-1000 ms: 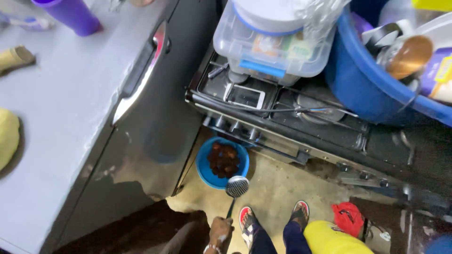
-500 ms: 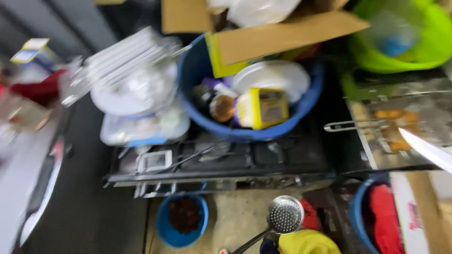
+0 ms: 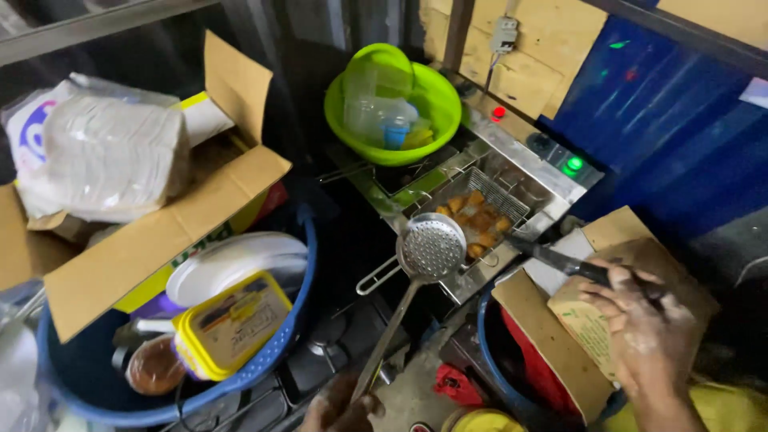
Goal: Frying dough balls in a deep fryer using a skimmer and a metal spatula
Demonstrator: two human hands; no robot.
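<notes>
Only one view is given, taken from a camera worn on the head of the person. It is directed steeply downward and forward, at close range. The metal deep fryer with its wire basket [image 3: 480, 210] is seen in the centre, the round blue plastic tub [image 3: 272, 360] at the lower left. Both hands are cut by the bottom edge.

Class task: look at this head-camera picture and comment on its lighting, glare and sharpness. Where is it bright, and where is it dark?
Head view: light falls on the green bowl and the fryer basket; the perforated skimmer glints; the lower corners are dim; the right hand is slightly soft, and the left hand sits in shadow at the frame edge.
</notes>
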